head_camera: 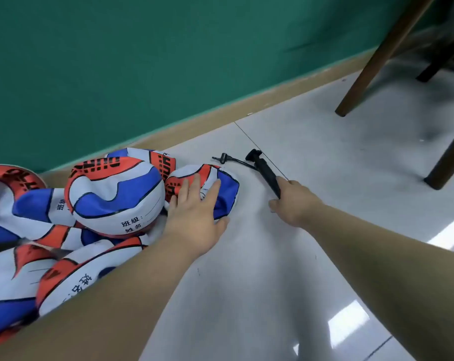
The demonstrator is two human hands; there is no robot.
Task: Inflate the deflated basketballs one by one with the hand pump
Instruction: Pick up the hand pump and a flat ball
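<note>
**A:** Left hand [194,217] at frame centre, fingers straight, palm flat on a limp ball [227,187]. I'd say it's pinning the ball so it can't slide.

**B:** Just to the right, the right hand [293,201] has its fingers curled round the pump [266,173]. The barrel slants toward upper centre and the hose [236,160] curls left, its tip just beyond that ball.

**A:** That keeps the hose end near the ball, likely ready for the valve, though I can't spot a valve.

**B:** Further out, at the left, a heap [111,194] of flat balls lies loose on the floor [272,282] by the wall [116,61]. No box or bag shows, so nothing contains them.
</note>
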